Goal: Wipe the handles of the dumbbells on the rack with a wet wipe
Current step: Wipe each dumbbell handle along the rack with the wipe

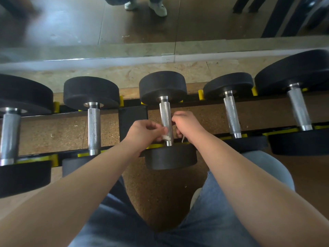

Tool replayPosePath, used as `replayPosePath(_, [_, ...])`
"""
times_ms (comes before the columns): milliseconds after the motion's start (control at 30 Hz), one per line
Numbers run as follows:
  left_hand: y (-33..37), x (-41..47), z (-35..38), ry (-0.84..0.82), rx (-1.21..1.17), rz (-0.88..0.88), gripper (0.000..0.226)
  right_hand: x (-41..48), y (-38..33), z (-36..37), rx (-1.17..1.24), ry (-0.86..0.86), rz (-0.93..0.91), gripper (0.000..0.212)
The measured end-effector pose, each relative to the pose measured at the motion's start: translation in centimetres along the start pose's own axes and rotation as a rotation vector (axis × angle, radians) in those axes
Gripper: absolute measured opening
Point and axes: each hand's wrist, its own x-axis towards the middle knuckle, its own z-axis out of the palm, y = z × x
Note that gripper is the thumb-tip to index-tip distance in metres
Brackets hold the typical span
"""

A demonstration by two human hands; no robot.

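Several black dumbbells with knurled steel handles lie across a low black and yellow rack (132,120). Both hands work at the middle dumbbell's handle (165,113). My left hand (144,130) pinches a small white wet wipe (167,137) against the handle's near end. My right hand (187,123) is curled on the other side of the handle, and a white strip of the wipe hangs below its fingers. The far half of the handle is bare.
Neighbouring dumbbell handles stand to the left (93,127) and right (232,116), with larger dumbbells at both ends. A wall mirror (89,24) runs behind the rack and shows a person's shoes. My knees in jeans (204,220) are close to the rack, over a cork floor.
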Motion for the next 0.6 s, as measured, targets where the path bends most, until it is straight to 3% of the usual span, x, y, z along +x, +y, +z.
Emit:
replayPosePath(233, [-0.5,0.9,0.6,0.193,-0.357,0.024,0.008,-0.2,0.0,-0.1,0.011,0.01,-0.005,0.017])
replayPosePath(367, [-0.4,0.4,0.5,0.159,-0.126,0.109,0.006,0.0,0.2,0.0,-0.003,0.022,0.005,0.029])
replayPosePath(500, [-0.5,-0.4,0.7,0.148,0.078,0.191,0.02,0.1,0.2,0.2,-0.021,0.021,0.014,0.034])
replayPosePath(600, [-0.4,-0.1,0.6,0.177,-0.138,0.113,0.01,0.0,0.2,0.1,-0.018,0.012,0.001,0.026])
